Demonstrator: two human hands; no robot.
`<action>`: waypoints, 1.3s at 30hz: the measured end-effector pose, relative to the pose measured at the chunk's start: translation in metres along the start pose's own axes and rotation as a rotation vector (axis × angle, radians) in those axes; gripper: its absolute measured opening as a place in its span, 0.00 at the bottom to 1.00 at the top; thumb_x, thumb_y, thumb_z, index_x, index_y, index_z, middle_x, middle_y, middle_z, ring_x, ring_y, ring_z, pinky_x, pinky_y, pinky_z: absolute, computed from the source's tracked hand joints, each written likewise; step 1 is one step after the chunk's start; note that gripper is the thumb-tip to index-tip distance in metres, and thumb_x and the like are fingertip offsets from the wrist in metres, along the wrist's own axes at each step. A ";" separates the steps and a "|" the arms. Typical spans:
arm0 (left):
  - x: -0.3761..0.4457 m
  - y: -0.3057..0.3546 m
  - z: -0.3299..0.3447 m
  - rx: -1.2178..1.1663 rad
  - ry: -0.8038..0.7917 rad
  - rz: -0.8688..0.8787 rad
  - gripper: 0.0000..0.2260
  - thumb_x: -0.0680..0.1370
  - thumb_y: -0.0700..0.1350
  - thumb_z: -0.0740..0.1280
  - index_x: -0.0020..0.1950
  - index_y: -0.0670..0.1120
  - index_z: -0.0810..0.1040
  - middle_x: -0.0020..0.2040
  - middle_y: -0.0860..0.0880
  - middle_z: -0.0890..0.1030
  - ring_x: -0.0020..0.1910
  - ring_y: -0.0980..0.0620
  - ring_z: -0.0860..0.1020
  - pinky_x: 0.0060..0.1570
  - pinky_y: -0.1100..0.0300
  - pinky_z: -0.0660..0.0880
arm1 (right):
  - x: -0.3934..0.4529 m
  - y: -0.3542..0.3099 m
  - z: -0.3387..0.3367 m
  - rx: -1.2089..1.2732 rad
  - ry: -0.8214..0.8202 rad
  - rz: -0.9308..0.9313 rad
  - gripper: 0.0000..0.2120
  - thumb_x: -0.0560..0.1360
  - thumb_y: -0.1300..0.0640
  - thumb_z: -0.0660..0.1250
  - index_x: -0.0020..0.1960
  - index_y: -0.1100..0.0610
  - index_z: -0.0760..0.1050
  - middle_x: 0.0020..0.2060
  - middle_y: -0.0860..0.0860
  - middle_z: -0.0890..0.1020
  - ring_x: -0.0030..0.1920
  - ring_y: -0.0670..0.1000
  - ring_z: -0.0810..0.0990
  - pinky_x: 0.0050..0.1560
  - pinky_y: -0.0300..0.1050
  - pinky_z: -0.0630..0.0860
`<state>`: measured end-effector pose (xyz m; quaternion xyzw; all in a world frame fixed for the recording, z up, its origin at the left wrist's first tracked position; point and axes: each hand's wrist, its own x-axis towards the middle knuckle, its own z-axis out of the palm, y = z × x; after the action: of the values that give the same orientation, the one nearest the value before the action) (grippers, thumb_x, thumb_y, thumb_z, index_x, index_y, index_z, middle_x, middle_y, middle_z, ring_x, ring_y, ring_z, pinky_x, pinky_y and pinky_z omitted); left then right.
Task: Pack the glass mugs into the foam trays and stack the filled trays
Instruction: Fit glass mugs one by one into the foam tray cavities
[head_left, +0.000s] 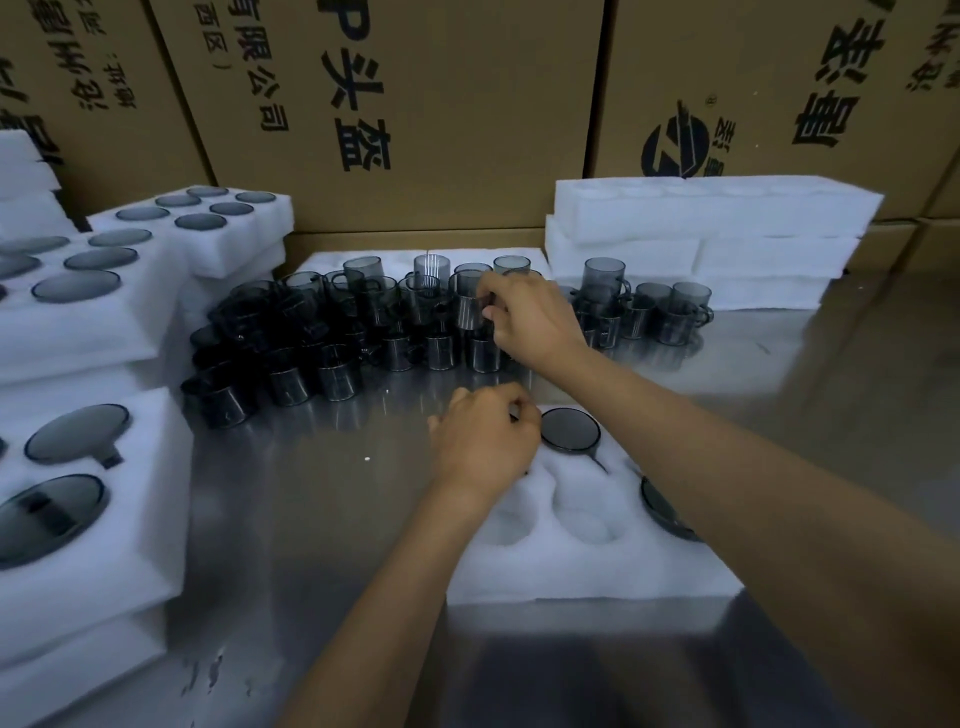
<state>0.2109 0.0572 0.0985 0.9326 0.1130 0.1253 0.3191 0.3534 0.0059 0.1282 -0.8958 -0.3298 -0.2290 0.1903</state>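
Both forearms are bare from elbow to wrist, and the left hand (485, 441) and right hand (530, 317) wear no gloves, rings or watch.

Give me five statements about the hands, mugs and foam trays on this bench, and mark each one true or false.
1. The right hand grips a glass mug in the cluster of mugs. True.
2. The left hand rests at the far edge of the near foam tray. True.
3. Every pocket of the near foam tray is filled. False: at least two pockets near its middle are empty.
4. The filled trays are stacked on the person's right. False: they are on the left; the empty trays are on the right.
5. The cardboard boxes behind the bench are blank. False: they carry black print.
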 end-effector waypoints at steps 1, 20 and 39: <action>0.000 0.000 -0.001 -0.062 -0.017 -0.010 0.12 0.79 0.46 0.60 0.56 0.53 0.82 0.51 0.52 0.84 0.58 0.46 0.76 0.64 0.48 0.68 | -0.007 0.001 -0.007 0.025 0.024 -0.011 0.07 0.79 0.60 0.63 0.56 0.55 0.76 0.47 0.54 0.83 0.52 0.58 0.77 0.49 0.49 0.72; -0.059 0.006 -0.021 -0.375 0.055 0.185 0.09 0.79 0.42 0.67 0.57 0.48 0.84 0.46 0.63 0.81 0.46 0.74 0.76 0.46 0.80 0.68 | -0.193 -0.020 -0.097 0.705 0.093 0.301 0.25 0.67 0.52 0.79 0.58 0.43 0.70 0.50 0.43 0.74 0.46 0.43 0.75 0.46 0.35 0.73; -0.082 -0.003 -0.013 -0.207 0.118 0.308 0.14 0.80 0.55 0.62 0.64 0.59 0.79 0.52 0.75 0.74 0.60 0.75 0.67 0.72 0.51 0.60 | -0.216 -0.013 -0.084 0.330 0.097 0.162 0.27 0.72 0.31 0.62 0.64 0.45 0.75 0.51 0.39 0.75 0.57 0.40 0.72 0.59 0.34 0.61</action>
<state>0.1290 0.0430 0.0933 0.8921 -0.0261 0.2383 0.3831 0.1745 -0.1344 0.0840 -0.8640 -0.2803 -0.1988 0.3681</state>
